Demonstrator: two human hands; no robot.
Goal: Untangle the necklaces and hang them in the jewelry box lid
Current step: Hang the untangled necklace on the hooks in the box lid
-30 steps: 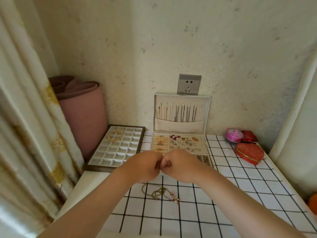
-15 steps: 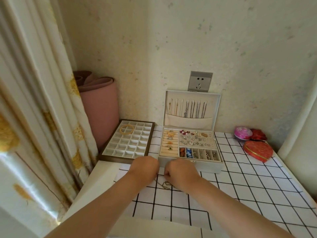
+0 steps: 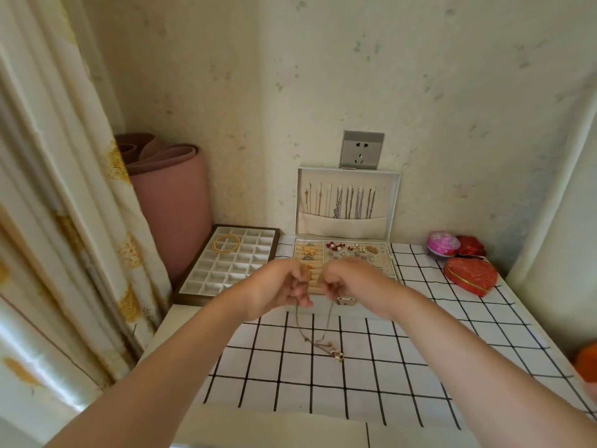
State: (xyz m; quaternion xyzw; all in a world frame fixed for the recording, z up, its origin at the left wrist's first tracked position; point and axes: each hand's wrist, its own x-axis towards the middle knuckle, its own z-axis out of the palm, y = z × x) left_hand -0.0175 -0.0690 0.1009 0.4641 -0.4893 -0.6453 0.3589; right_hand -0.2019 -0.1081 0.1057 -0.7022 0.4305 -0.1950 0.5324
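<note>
left hand [image 3: 277, 291] grip: pinches thin gold chain necklace [image 3: 319, 344] | right hand [image 3: 353, 286] grip: pinches other strand | chain sags between

A cream jewelry box [image 3: 342, 226], hung with gold and silver chains [image 3: 355, 202], stands on a white cloth [image 3: 355, 383] with a black grid, a brown-framed white tray [image 3: 190, 299] and dusty-pink rolled mat [image 3: 174, 215] to its left, a gold-trimmed red heart-shaped box [image 3: 470, 276] and pink tin [image 3: 443, 243] to its right.

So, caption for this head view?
Left hand and right hand hold a necklace, pendant hanging low, before the open jewelry box.
</note>
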